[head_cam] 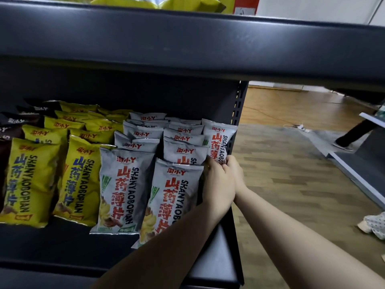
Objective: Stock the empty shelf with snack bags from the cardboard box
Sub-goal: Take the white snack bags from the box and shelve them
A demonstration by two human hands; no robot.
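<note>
I'm squeezing a grey bag [218, 140] upright into the last gap at the shelf's [62, 247] right edge, so the rows are filling out. My left hand [216, 184] and right hand [234, 170] are curling fingers around its lower end, steadying it.

Both hands [224, 174] grip a grey snack bag [218, 140] at the shelf's [62, 243] right end.

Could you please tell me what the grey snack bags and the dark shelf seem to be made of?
The grey snack bags with red lettering look like thin glossy plastic film: they crinkle, catch light, and have flat crimped top seams. The dark grey shelf looks like painted metal with a satin finish, judging by its soft sheen and the slotted upright; this is likely, not certain.
</note>
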